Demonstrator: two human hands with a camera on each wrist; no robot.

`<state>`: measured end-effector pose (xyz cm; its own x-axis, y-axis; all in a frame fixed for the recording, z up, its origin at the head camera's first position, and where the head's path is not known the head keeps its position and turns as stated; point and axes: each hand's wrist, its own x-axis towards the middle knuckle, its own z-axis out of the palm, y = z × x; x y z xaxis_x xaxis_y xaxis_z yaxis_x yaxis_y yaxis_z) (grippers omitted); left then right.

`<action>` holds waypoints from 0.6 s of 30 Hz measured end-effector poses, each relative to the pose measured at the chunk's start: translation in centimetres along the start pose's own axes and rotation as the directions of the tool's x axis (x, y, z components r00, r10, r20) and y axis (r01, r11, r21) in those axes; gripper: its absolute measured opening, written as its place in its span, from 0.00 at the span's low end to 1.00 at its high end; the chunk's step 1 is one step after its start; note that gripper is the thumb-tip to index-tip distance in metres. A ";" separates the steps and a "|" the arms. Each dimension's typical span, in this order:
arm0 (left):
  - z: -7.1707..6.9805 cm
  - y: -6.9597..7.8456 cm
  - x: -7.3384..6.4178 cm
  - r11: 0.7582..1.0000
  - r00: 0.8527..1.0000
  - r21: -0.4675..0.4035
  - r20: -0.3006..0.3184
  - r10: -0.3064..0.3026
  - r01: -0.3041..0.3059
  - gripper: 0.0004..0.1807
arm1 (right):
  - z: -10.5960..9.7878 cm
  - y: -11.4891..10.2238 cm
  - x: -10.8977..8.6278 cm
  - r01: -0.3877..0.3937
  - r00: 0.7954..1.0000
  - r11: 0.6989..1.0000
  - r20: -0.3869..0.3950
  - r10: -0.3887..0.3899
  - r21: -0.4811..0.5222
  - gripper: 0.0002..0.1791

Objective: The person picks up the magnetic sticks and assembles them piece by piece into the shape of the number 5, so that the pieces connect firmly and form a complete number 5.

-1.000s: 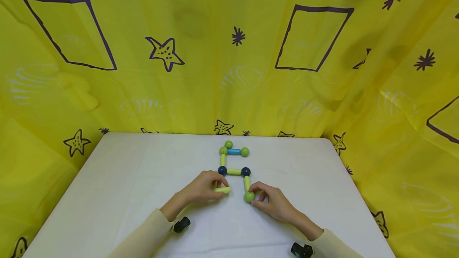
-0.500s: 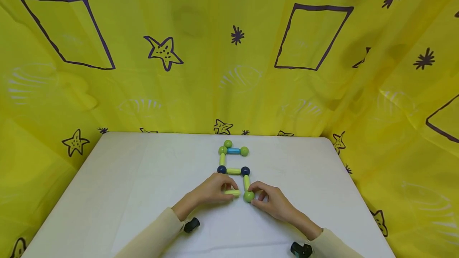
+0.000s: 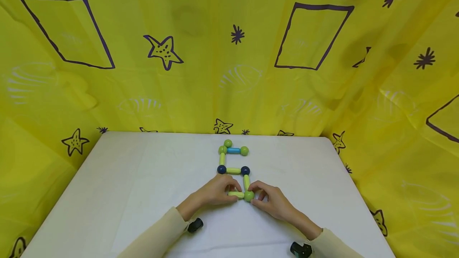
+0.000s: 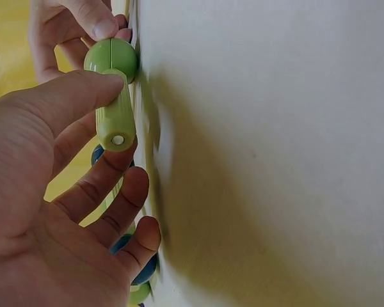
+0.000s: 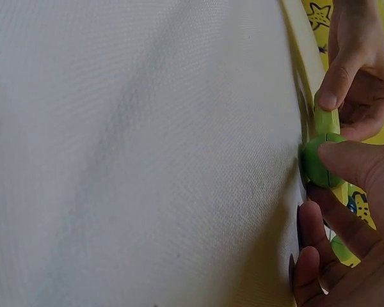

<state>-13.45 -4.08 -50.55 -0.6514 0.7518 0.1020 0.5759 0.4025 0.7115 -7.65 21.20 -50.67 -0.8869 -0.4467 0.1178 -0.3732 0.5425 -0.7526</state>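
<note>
Near the lower middle of the frame, on the white tabletop (image 3: 118,194), the left hand (image 3: 215,191) pinches a pale green rod (image 3: 236,194). Its end touches a green ball (image 3: 249,196), which the right hand (image 3: 270,200) holds in a narrow grip. Above them lies the rod-and-ball figure (image 3: 233,160).

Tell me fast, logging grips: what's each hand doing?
Left hand: pinching a yellow-green rod.
Right hand: pinching a green ball.
</note>
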 end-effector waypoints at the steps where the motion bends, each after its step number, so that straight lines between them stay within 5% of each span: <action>1: 0.0 0.0 0.0 1.000 1.000 0.003 0.001 -0.001 0.001 0.08 | 0.0 0.0 0.0 0.000 1.000 1.000 -0.001 0.000 0.000 0.17; 18: -0.2 0.2 -0.2 1.000 1.000 0.003 0.010 -0.005 0.005 0.09 | 0.0 -0.1 -0.1 0.005 1.000 1.000 0.004 -0.005 0.009 0.17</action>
<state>-13.30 -4.22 -50.29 -0.6491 0.7551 0.0918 0.5745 0.4076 0.7098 -7.56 21.18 -50.62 -0.8840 -0.4521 0.1195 -0.3752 0.5334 -0.7580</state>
